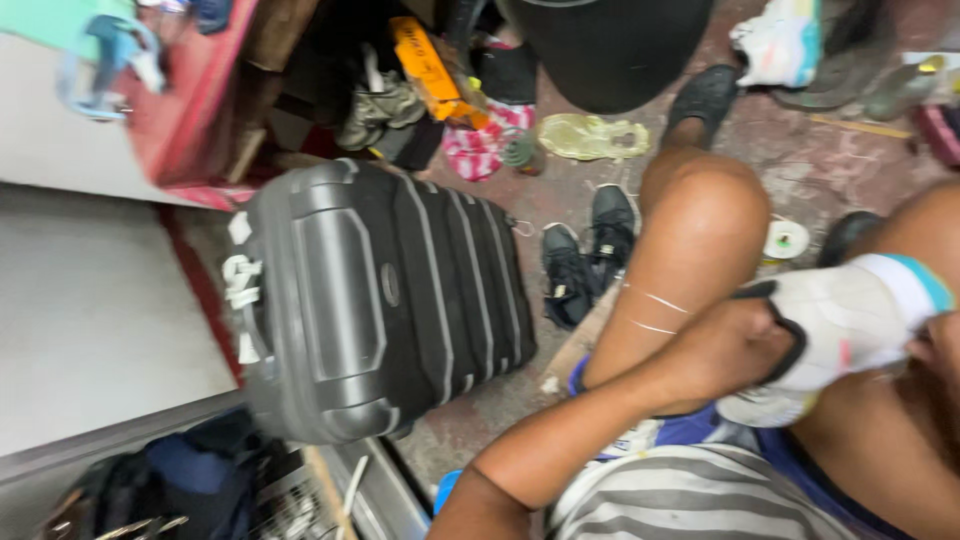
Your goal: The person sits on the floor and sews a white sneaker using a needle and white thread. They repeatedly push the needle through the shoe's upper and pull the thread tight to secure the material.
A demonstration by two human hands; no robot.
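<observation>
**A white shoe held over the lap**

The white sneaker [845, 325] is soft and bendy, with a black edge around its opening and a blue-green band at the far end. It sits up in the air over the person's lap, just right of the bare knee [700, 215]. The left hand [725, 350] is tucked into the shoe's opening, with the fingers curled tight on the black edge. The right hand [940, 345] touches the shoe's other end at the picture's edge, but so little of it shows that I cannot tell how it grips.

Below the shoe is a striped grey and white shirt [690, 495] and blue shorts [700, 430].

On the rough, stained concrete floor [800, 165] lies a pair of black sneakers [590, 255], near the knee. Beside them lies a big black hard suitcase [375, 300]. It is shiny plastic with long ridges and it is closed, so what is in it is hidden.

Farther off stands a round black bin [610, 50], and near it lie a see-through yellow sandal [590, 137] and a red and white cloth [485, 140]. At the bottom left sits a dark blue bag [190, 470].
</observation>
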